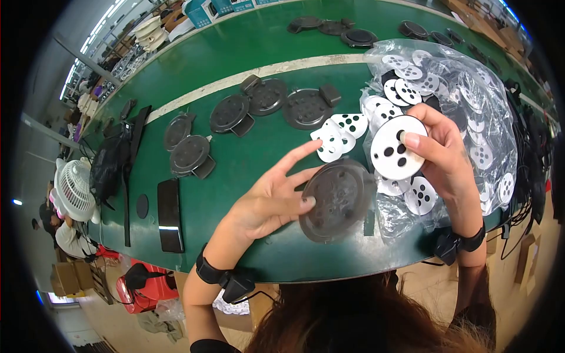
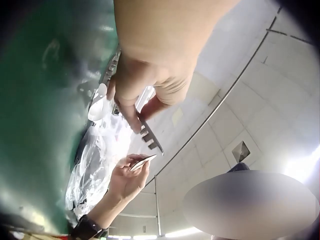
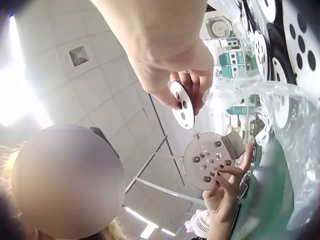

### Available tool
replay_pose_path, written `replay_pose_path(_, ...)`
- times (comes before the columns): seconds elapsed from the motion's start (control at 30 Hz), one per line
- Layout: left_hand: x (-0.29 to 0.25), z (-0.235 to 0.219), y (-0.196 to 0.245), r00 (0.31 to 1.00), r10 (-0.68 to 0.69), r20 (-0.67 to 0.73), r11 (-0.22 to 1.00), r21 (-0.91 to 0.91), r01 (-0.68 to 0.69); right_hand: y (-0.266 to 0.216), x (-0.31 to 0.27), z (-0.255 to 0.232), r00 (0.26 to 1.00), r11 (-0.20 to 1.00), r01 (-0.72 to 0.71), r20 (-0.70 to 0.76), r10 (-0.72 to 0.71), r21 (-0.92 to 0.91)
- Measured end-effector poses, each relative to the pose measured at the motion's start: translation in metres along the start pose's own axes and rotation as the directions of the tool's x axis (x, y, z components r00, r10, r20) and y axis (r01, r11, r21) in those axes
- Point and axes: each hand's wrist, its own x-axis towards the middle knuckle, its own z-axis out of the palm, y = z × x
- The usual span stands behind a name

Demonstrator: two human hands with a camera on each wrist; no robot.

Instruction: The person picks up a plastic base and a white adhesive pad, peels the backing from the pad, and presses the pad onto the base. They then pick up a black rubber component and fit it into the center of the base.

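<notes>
My left hand (image 1: pixel 259 203) pinches a dark, translucent round plate (image 1: pixel 338 203) by its edge, thumb on the near face and index finger stretched out past it. In the right wrist view this plate (image 3: pixel 202 172) shows small posts on its other face and a block at its rim. Level with it, to the right, my right hand (image 1: pixel 450 156) holds a white disc (image 1: pixel 382 166) with black holes between thumb and fingers. Both pieces are held up over the green table (image 1: pixel 265 259), a short gap between them. Several loose white pieces (image 1: pixel 329 147) with holes lie behind the plate.
A clear plastic bag (image 1: pixel 497 135) full of holed white discs spreads at the right, beside black cables (image 1: pixel 527 159). More dark round plates (image 1: pixel 229 113) lie across the table. A phone (image 1: pixel 170 212), a small black disc (image 1: pixel 142 206) and a white fan (image 1: pixel 75 189) are at the left.
</notes>
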Motion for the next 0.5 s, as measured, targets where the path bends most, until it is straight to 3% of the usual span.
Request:
replay_pose_path(0.17,0.0,0.003,-0.004,0.999,-0.041,0.0,0.995,0.09,0.041,0.001,-0.003,0.005,0.998,0.999,-0.05,0.033,0.049,0.019)
replay_pose_path(0.27,0.0,0.009,-0.004,0.996,-0.078,-0.051,0.996,0.047,0.081,0.004,-0.004,0.013,0.999,1.0,-0.022,-0.039,0.021,-0.02)
replay_pose_path(0.37,-0.002,0.012,-0.007,0.98,-0.127,-0.155,0.988,0.066,0.138,0.008,-0.005,0.013,0.998,0.998,-0.056,-0.016,0.056,0.001)
replay_pose_path(0.47,0.0,0.014,-0.011,0.961,-0.12,-0.251,0.97,0.179,0.167,0.006,-0.006,0.019,0.997,0.997,-0.075,-0.008,0.075,0.035)
replay_pose_path(0.5,-0.001,0.02,-0.011,0.966,-0.028,-0.259,0.95,0.292,0.106,0.003,-0.008,0.026,0.999,0.996,-0.044,-0.014,0.046,0.071)
